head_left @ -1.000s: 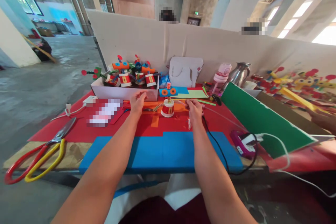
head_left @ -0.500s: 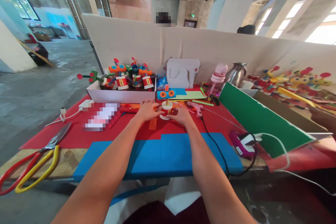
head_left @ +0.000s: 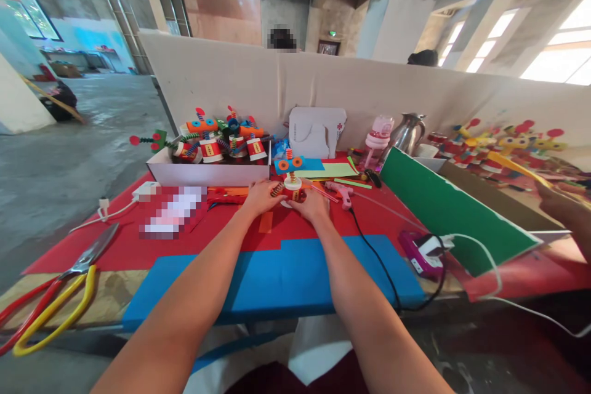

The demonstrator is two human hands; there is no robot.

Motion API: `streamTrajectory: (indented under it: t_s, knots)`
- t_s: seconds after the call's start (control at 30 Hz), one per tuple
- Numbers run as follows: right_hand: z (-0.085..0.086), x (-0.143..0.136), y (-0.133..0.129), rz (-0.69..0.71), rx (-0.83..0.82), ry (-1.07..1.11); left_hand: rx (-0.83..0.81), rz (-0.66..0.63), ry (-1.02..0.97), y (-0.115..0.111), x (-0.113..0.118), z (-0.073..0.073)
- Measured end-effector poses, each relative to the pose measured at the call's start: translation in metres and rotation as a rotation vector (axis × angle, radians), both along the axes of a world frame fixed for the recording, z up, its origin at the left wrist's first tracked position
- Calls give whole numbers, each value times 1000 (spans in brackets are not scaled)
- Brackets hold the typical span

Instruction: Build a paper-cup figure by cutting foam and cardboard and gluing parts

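A paper-cup figure (head_left: 293, 184) stands upright between my hands. Its red and white cup is the body, a coiled strip forms the neck, and a blue tube with two orange round eyes makes the head. My left hand (head_left: 264, 197) is closed at the cup's left side, fingers by a coiled paper arm (head_left: 277, 189). From the right, my right hand (head_left: 313, 204) grips the cup's lower part, thumb toward the front. The fingers partly cover the cup. An orange paper strip (head_left: 265, 222) lies on the red sheet below my left hand.
A white box (head_left: 207, 173) of similar figures stands back left. The pink glue gun (head_left: 341, 192) and its black cord lie right, near a purple power strip (head_left: 420, 255) and green board (head_left: 452, 215). Large scissors (head_left: 83, 265) lie left. Another person's hand (head_left: 554, 203) is at far right.
The view has shifted slightly. My right hand has closed in lower around the cup, and the figure's head leans a little more to the left. My left hand stays at the cup's side.
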State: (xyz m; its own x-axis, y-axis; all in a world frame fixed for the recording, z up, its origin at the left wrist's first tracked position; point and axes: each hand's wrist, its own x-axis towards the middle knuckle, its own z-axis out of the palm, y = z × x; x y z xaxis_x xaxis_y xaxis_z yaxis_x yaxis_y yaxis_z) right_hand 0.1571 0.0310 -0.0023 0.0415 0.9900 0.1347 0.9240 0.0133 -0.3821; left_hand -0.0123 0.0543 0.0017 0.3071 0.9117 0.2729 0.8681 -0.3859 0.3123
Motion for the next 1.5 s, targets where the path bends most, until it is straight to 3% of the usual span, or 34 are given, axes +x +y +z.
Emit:
streamTrajectory:
  t_s: [0.17,0.43,0.77,0.97,1.03,1.1,1.17,1.2,1.33,1.5]
  knots:
    - [4,-5,0,-51,8,-43,32,6,-62,3,-2,-3]
    - [6,-13,3,-115,4,-18,169,71,-328,2,-19,-9]
    - [-1,-8,9,-94,13,-28,230,157,-326,2,-22,-11]
    - [19,-2,-15,-36,116,-52,325,272,-408,7,-35,-10]
    - [22,-14,-29,97,196,38,332,368,-479,12,-44,-11]
    - [19,-32,-43,408,176,120,302,466,-592,17,-53,-13]
    - [11,-51,-53,731,56,148,268,538,-691,22,-61,-17]
    - [7,-59,-57,832,18,147,257,561,-718,24,-64,-19]
    - [-4,-71,-61,902,-64,219,233,598,-727,30,-71,-27]
    - [-1,-65,-56,920,-187,317,191,588,-672,35,-71,-31]
